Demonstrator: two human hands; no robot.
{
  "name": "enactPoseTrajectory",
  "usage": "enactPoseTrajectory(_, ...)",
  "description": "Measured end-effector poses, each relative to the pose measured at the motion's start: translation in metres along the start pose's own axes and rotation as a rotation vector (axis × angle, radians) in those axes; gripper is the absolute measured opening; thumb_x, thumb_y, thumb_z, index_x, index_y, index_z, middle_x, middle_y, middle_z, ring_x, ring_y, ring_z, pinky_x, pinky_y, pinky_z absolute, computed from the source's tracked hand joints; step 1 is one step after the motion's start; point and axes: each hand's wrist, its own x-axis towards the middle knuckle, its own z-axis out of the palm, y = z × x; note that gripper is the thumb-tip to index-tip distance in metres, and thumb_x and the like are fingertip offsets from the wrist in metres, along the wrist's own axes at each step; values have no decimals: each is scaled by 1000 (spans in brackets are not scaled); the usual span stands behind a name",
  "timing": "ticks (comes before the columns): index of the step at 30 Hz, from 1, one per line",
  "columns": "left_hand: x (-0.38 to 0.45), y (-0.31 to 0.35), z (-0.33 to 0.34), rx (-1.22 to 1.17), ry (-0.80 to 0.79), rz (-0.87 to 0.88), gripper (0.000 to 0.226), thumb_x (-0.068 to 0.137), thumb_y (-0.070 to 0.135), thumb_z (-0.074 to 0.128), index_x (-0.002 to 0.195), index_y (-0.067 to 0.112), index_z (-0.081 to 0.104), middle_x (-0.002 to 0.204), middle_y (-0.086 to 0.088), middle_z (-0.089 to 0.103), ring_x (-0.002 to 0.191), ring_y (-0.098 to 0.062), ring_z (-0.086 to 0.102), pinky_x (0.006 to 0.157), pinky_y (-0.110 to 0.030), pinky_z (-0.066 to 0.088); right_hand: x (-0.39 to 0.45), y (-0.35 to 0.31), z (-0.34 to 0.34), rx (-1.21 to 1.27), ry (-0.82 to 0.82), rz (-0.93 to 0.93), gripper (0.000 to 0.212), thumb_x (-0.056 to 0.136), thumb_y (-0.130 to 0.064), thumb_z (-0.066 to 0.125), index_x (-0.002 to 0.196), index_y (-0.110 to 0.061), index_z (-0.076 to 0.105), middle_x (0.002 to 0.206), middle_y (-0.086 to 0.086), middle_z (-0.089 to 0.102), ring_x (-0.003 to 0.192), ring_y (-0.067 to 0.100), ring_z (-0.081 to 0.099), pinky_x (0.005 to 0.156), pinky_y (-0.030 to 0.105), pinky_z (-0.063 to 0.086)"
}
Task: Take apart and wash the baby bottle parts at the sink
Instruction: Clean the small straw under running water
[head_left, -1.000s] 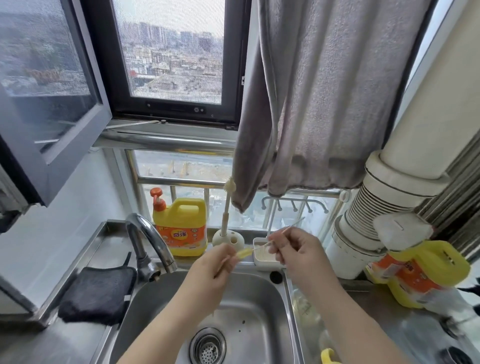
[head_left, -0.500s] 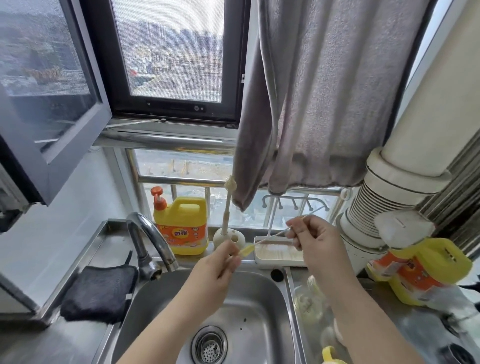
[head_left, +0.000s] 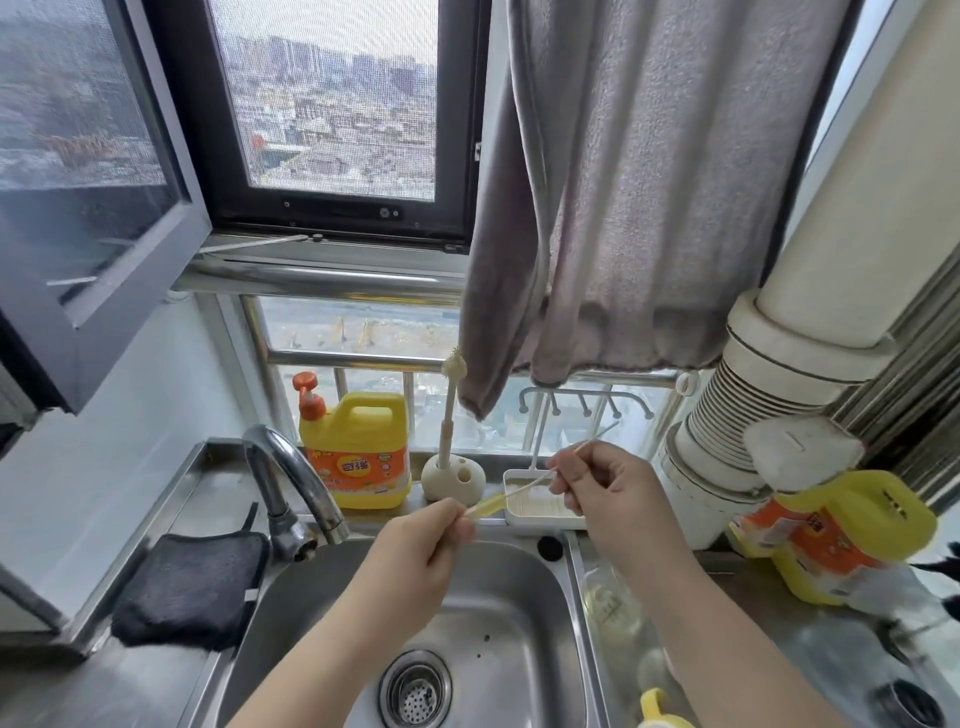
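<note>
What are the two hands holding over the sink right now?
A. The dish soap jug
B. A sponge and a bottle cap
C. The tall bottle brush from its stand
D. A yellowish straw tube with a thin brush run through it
D: the left hand pinches the yellowish straw tube, while the right hand pinches the thin brush running into it, above the sink.

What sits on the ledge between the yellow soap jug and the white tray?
In the head view, a round brush stand with a bottle brush upright in it stands between soap jug and tray.
</note>
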Motion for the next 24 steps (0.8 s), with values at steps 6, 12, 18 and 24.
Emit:
enactPoseTrajectory(6,3,2,-2,41,-25,-32,36,94,4,46,72,32,45,62,12,50,59,-7,42,55,-17,32,13,-2,-12,123,193,38,22,95,-13,54,77,-13,66,55,-7,60,51,1,47,61,17,44)
enactPoseTrajectory(12,4,-3,-3,27,-20,-37,34,93,2,48,74,31,48,63,4,52,56,-10,43,54,-17,34,7,-1,-1,147,62,27,25,96,-11,52,74,-10,65,56,-5,59,50,4,45,53,13,42)
enactPoseTrajectory(18,3,0,-1,27,-59,-27,29,95,5,47,75,26,49,64,21,51,57,-7,40,55,-16,31,13,-1,-6,258,141,54,27,97,-11,49,75,-10,63,57,-5,59,53,5,46,55,13,44)
enactPoseTrajectory(24,6,0,-2,42,-47,-18,31,96,8,48,74,30,48,60,12,51,58,-7,44,55,-17,34,5,3,6,153,24,24,24,97,-11,50,77,-7,65,58,-3,60,51,3,47,54,13,43)
